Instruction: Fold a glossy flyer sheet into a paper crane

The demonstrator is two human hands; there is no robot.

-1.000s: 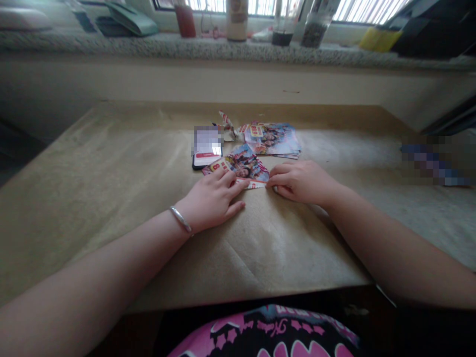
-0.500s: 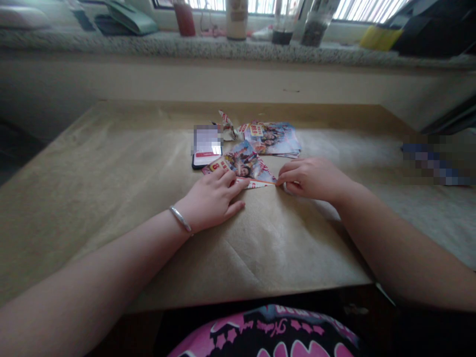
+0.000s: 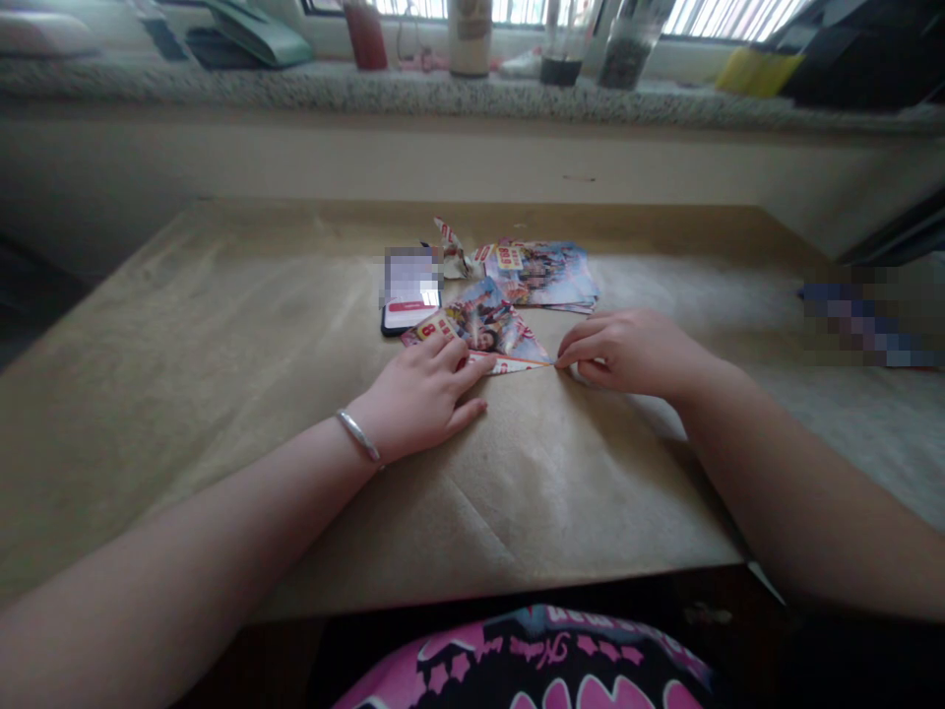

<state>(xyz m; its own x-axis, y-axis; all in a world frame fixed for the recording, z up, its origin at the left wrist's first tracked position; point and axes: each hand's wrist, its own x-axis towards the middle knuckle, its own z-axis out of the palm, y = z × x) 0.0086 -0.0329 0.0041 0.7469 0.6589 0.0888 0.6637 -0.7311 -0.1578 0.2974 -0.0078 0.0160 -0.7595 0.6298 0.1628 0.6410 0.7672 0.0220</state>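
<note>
A colourful printed paper sheet (image 3: 493, 317), folded into a roughly triangular shape with a white-and-red strip along its near edge, lies on the table in front of me. My left hand (image 3: 424, 392) rests on its left part, fingers stretched out and pressing down. At the sheet's pointed right corner, the thumb and fingers of my right hand (image 3: 627, 350) are pinched together on the tip. Exactly how much paper lies between those fingers is hidden.
Behind the sheet are a phone (image 3: 406, 317) with its screen lit, a small folded paper piece (image 3: 453, 254) and a stack of similar printed sheets (image 3: 557, 281). Brown covering spreads over the table (image 3: 258, 325). Bottles and jars (image 3: 470, 39) line the windowsill (image 3: 413, 96).
My right hand has shifted slightly to the right, still at the sheet's corner. The left hand stays in place on the paper.
</note>
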